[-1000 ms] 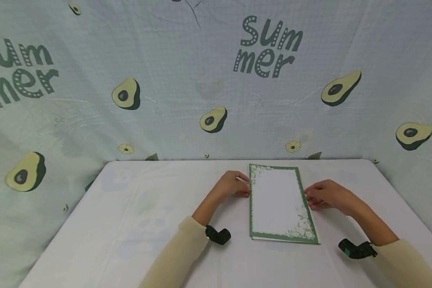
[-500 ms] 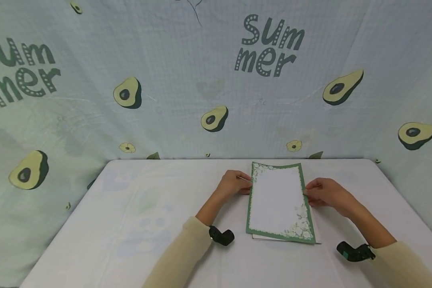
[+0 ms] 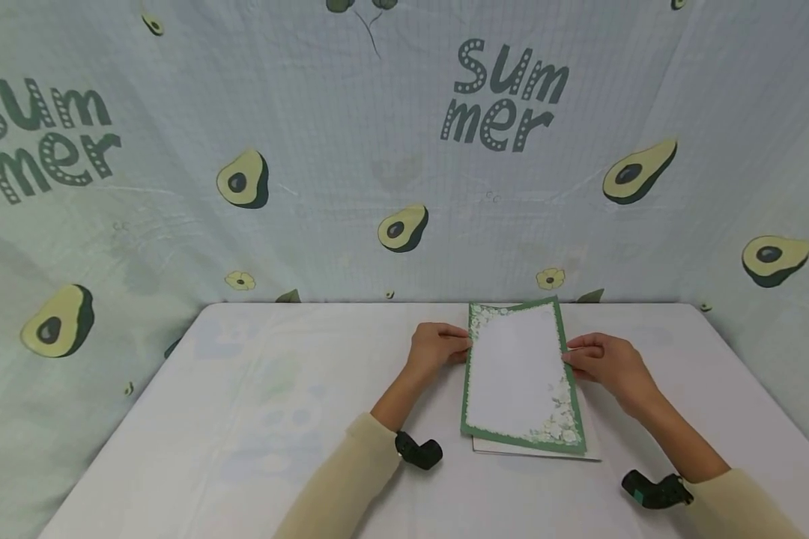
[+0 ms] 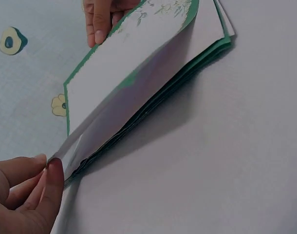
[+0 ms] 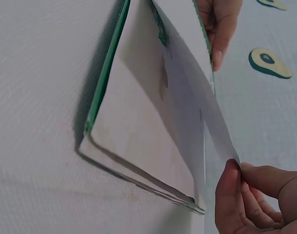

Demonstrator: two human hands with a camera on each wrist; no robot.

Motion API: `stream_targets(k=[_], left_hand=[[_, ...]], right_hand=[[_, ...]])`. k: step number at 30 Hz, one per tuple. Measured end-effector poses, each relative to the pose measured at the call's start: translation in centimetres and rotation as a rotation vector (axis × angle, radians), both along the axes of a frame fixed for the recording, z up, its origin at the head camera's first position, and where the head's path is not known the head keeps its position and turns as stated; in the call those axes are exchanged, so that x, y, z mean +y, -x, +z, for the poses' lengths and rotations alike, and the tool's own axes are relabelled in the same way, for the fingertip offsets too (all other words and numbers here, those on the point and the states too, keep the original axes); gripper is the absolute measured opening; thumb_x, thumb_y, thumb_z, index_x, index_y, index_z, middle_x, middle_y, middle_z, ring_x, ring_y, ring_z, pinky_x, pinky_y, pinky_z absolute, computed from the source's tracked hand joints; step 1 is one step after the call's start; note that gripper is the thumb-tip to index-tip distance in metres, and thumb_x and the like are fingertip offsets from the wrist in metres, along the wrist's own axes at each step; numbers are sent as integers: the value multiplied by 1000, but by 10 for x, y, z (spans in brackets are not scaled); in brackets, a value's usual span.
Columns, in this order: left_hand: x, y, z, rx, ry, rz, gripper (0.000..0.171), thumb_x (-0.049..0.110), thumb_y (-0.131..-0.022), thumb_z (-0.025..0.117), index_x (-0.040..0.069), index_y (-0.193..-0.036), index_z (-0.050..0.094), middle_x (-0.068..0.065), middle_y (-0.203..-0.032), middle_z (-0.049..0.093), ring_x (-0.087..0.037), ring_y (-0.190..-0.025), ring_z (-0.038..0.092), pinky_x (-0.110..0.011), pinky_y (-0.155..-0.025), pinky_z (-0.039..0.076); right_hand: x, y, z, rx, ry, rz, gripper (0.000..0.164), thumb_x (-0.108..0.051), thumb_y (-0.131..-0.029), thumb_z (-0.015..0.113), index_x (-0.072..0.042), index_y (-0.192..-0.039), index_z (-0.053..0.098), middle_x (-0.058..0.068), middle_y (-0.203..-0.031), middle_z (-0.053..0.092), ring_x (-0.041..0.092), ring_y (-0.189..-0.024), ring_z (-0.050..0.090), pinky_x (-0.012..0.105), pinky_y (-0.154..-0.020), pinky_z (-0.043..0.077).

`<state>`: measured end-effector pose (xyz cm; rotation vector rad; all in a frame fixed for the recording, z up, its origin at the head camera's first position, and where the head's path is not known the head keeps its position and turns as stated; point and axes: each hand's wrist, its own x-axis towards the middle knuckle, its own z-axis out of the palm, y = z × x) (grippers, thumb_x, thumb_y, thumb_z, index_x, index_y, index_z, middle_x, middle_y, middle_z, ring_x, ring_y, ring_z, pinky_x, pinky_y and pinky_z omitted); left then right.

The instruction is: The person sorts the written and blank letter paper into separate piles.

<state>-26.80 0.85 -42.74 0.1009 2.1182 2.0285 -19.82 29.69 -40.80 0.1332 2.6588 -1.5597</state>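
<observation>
A sheet of white paper with a green floral border (image 3: 515, 374) is raised off a stack of paper (image 3: 488, 445) on the table. My left hand (image 3: 433, 346) pinches its left edge between thumb and fingers, as the left wrist view shows. On the opposite edge, my right hand (image 3: 610, 368) pinches the sheet the same way, thumb and fingertips on the paper (image 5: 192, 92). The sheet bows upward, leaving a gap over the stack (image 4: 207, 29). Green edges show along the side of the stack. Most of the stack's top is hidden from the head view.
A white cloth covers the table (image 3: 310, 419). Behind it hangs a pale curtain (image 3: 310, 150) printed with avocados and lettering. Black wrist cameras sit at the left cuff (image 3: 418, 451) and the right cuff (image 3: 655, 490).
The bordered sheet has come up off the stack and shifted slightly left and away, exposing more of the stack at the front and right. Both hands moved with it, the right one leftward.
</observation>
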Motion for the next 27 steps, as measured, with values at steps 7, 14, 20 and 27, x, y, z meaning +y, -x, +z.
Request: stream_targets(k=[7,14,20,27], left_hand=[[1,-1,0,49,-48,64,16,-5,-87,76,-7,-103,75,-17,-91,76,-19,-78,75,-30,-73,63],[-8,-3,3,77,-82,75,19,-6,-88,75,-7,-106,74,-19,-96,76,-20,-85,75,-35,-79,63],[-21,-4,7,72,-84,79,21,-4,-88,76,-7,-109,74,-21,-99,75,-22,-87,75,-40,-83,62],[-36,-5,12,87,-78,95,23,-2,-89,76,-8,-111,73,-22,-104,75,-21,-92,75,-34,-82,63]], right_hand=[[-1,-5,1,57,18,-21,48,-24,-101,67,10,-133,55,17,-113,73,4,-87,72,27,-80,62],[-5,-5,6,78,76,-36,51,-29,-99,69,8,-133,56,8,-108,74,3,-88,72,27,-82,61],[-16,-4,4,107,134,-33,49,-26,-100,69,9,-131,56,8,-107,75,4,-89,72,27,-83,61],[-31,0,4,137,179,-36,45,-21,-99,70,9,-130,57,11,-107,74,5,-88,73,27,-82,61]])
